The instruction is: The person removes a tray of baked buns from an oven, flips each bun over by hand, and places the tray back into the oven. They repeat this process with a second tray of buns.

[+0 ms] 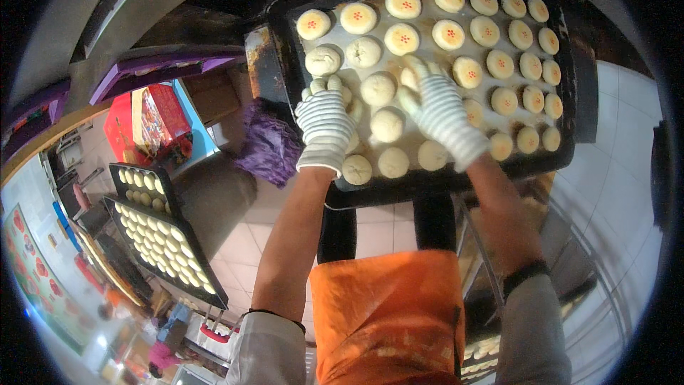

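A black baking tray (566, 117) holds rows of round pastries. Toward the right and back they show browned tops with red flower-like marks, such as one pastry (448, 35). Nearer the left they have plain pale faces, like a bun (378, 89), some creased at the centre. My left hand (327, 123), in a striped knit glove, has its fingers and thumb around a pastry (347, 97) at the tray's left side, mostly hidden beneath it. Gloved alike, my right hand (441, 104) grips a pastry (409, 79) near the middle between fingers and thumb.
A crumpled purple cloth (270, 141) lies left of the tray. Farther left are a second tray of pale pastries (165, 246), another tray behind it (141, 187) and a red box (152, 123). A metal rack (582, 240) stands at right. Another person (163, 355) is at lower left.
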Action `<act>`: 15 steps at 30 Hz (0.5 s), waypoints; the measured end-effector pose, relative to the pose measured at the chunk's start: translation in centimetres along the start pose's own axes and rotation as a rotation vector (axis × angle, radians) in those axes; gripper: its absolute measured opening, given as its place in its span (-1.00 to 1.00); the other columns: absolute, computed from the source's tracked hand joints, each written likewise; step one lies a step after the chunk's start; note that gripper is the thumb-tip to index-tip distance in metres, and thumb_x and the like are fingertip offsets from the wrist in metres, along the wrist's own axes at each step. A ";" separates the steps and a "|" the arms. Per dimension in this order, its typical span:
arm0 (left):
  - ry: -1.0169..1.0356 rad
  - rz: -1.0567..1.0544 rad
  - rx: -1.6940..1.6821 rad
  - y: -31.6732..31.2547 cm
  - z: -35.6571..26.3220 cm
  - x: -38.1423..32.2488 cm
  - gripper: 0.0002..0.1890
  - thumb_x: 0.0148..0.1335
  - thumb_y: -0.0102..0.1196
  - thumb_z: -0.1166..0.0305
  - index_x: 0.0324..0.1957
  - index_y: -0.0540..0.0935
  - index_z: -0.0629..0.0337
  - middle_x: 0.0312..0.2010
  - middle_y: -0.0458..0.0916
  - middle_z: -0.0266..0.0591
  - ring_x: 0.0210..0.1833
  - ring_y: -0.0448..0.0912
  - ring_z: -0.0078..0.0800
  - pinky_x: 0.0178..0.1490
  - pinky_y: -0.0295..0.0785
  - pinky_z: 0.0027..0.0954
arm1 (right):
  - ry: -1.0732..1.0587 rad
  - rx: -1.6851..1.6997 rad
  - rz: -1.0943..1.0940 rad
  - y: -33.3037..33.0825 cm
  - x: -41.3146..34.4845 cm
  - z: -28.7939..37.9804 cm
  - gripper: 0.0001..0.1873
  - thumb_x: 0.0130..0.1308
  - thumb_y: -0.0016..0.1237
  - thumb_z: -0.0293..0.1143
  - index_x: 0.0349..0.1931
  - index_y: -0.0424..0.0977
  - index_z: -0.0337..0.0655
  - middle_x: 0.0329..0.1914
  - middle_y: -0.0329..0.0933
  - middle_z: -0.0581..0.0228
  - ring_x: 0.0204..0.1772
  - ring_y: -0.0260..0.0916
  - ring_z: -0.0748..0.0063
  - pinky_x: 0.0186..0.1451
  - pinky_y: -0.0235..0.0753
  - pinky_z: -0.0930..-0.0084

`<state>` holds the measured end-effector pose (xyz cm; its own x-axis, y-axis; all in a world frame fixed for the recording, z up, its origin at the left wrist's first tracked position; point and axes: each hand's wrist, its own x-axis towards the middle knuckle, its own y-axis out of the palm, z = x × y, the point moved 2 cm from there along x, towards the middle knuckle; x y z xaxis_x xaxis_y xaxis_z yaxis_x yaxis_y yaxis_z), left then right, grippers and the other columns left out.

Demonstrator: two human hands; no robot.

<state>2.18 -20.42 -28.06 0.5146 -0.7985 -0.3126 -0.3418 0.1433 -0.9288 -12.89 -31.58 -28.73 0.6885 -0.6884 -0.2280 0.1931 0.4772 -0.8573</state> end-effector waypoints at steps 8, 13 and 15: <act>0.112 -0.315 0.001 -2.0 2.4 2.1 -0.39 0.04 0.12 0.18 0.16 0.35 0.15 0.09 0.38 -0.05 0.10 0.38 -0.13 0.06 0.28 -0.06 | -0.207 -0.117 -0.192 -1.5 1.8 1.8 -0.54 0.27 -0.19 -0.25 0.16 0.30 -0.18 0.25 0.27 0.13 0.28 0.22 0.11 0.29 0.20 0.11; 0.079 0.052 0.247 -2.2 0.1 6.8 -0.47 0.02 0.18 0.06 0.02 0.47 0.07 0.03 0.42 -0.05 0.09 0.41 -0.11 -0.01 0.38 -0.04 | -0.247 -0.379 -0.069 2.4 6.3 5.9 -0.50 0.20 -0.06 -0.26 0.17 0.31 -0.12 0.24 0.28 0.14 0.26 0.26 0.13 0.28 0.25 0.12; 0.090 0.003 0.104 -2.1 0.4 7.0 -0.51 0.08 0.11 0.12 0.03 0.46 0.12 -0.02 0.47 0.02 0.04 0.46 -0.07 0.01 0.41 -0.08 | -0.218 -0.476 -0.006 2.9 7.7 6.3 -0.50 0.18 -0.05 -0.26 0.16 0.32 -0.10 0.23 0.29 0.17 0.25 0.26 0.15 0.26 0.27 0.10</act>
<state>6.79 -26.06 -28.33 0.4393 -0.8464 -0.3010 -0.2580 0.2020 -0.9448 -2.62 -31.98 -30.08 0.8275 -0.5369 -0.1645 -0.1064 0.1377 -0.9847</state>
